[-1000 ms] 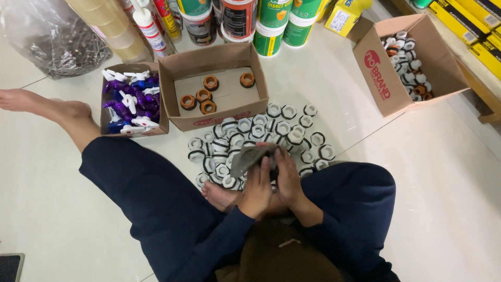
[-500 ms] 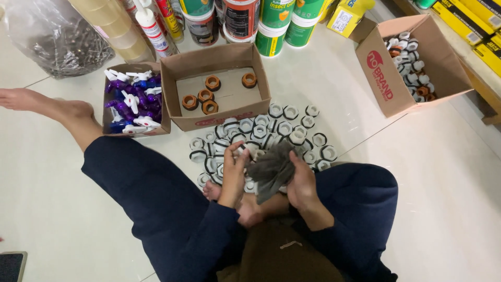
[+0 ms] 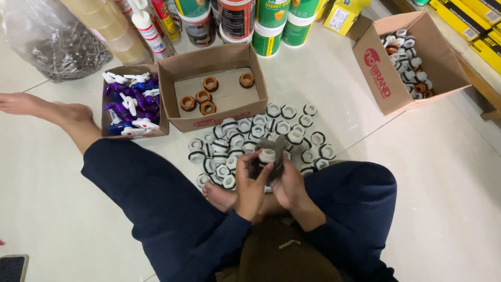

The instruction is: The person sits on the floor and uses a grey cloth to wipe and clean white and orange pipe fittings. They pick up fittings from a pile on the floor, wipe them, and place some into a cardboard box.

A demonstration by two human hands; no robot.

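Observation:
I sit on a pale tiled floor with a heap of white plastic pipe fittings (image 3: 250, 133) in front of my legs. My left hand (image 3: 249, 185) pinches one white fitting (image 3: 267, 155) at its rim. My right hand (image 3: 288, 185) holds a grey cloth (image 3: 272, 148) bunched behind and around that fitting. Both hands are close together above my lap, just short of the heap.
A cardboard box (image 3: 180, 70) with several orange fittings lies beyond the heap. A smaller box of purple and white taps (image 3: 128, 102) is left of it. Another box (image 3: 383, 73) of fittings stands at the right. Cans, tubes and tape rolls line the back. My bare foot (image 3: 47, 107) stretches left.
My left hand reached out to the heap, then came back with a white fitting. The cloth, earlier bunched between both hands, now wraps that fitting.

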